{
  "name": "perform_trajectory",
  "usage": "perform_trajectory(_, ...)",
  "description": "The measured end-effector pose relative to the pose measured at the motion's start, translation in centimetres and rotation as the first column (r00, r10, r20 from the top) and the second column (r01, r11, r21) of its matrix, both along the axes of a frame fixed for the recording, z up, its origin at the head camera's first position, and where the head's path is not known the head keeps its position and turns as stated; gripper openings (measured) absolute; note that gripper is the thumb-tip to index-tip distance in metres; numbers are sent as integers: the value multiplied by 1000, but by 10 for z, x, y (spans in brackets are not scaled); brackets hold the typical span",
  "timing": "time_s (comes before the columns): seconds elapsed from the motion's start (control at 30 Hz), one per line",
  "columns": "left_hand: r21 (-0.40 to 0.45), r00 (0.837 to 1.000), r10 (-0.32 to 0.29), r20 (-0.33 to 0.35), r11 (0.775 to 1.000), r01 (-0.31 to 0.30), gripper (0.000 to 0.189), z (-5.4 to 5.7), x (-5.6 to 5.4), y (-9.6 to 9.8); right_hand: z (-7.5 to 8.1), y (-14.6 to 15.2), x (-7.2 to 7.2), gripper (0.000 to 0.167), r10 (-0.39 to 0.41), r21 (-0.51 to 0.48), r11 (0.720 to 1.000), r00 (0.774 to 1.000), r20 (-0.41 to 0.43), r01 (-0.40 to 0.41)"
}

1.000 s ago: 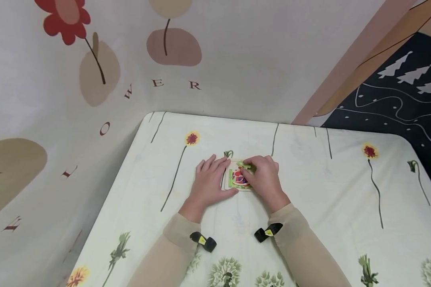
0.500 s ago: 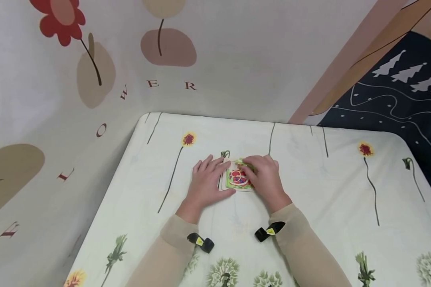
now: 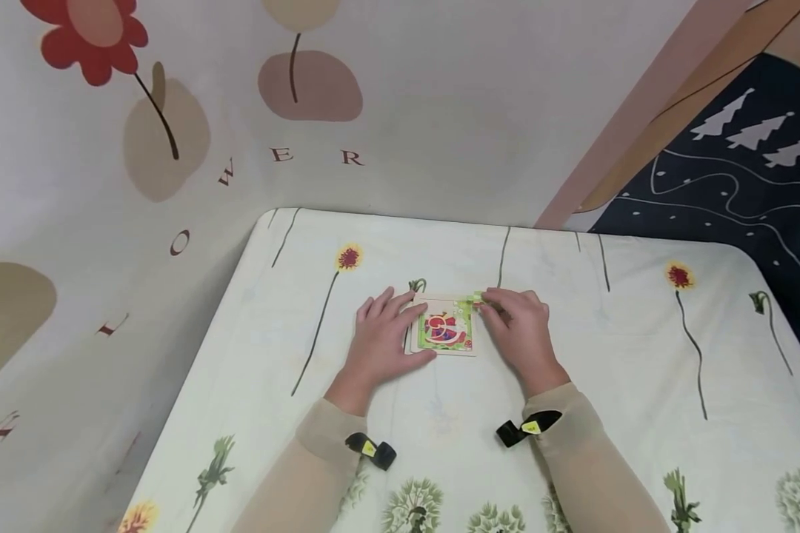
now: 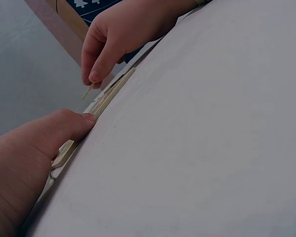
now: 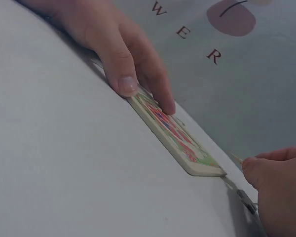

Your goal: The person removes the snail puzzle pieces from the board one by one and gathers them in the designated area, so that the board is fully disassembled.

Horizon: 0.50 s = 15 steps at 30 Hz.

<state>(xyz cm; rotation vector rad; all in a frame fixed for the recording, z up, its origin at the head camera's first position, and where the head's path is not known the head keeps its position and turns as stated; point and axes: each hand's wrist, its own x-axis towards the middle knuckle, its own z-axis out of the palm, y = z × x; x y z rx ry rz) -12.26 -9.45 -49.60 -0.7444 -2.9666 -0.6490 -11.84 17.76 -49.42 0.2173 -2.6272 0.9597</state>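
A small square wooden jigsaw board (image 3: 458, 353) with a red, purple and green picture lies flat on the cloth. Over its left side my left hand (image 3: 381, 340) is spread, its fingers fairly straight; the index finger rests on the board and the thumb touches the near edge. Just off the board's upper right corner, my right hand (image 3: 525, 337) pinches a small green puzzle piece (image 3: 477, 297) between thumb and fingers. The piece shows as a thin edge in the left wrist view, raised above the board; the fingers hide most of it.
A white cloth (image 3: 613, 348) printed with flowers covers the surface. A pale wall hanging (image 3: 453, 148) with lettering rises along the far and left sides. Dark fabric (image 3: 727, 192) with white trees hangs at the right. Each forearm wears a black wrist camera (image 3: 371, 451).
My right hand has moved right, off the board, with the puzzle piece in its fingers, uncovering the picture's right side. The left hand stays on the board.
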Motion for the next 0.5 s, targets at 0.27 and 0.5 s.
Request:
perform_trajectory(0.27, -5, 1000, 7, 20, 1000, -7, 81, 0, -1, 1, -2, 27, 6, 27, -67, -14, 998, 997, 32, 67)
perform_trajectory(0.5, -5, 999, 10, 34, 1000, -10, 82, -1, -2, 0, -3, 44, 11, 26, -99, -21, 995, 995, 24, 100)
